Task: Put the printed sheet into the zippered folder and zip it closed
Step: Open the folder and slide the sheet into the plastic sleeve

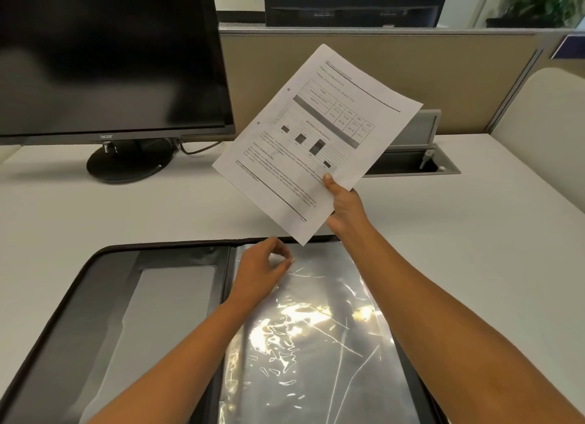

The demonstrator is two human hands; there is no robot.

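Note:
The black zippered folder (95, 297) lies open on the white desk in front of me. Its right half holds shiny clear plastic sleeves (310, 338); its left half has a flat grey pocket. My right hand (343, 208) holds the printed sheet (316, 138) by its lower right edge, thumb on top, lifted and tilted above the folder's far edge. My left hand (261, 270) is at the top left corner of the plastic sleeves, with thumb and fingertips curled together as if pinching the sleeve's edge.
A black monitor (107, 59) on a round stand (129, 164) is at the back left. A grey cable hatch (414, 162) is sunk into the desk behind the sheet. A beige partition (443, 69) runs along the back.

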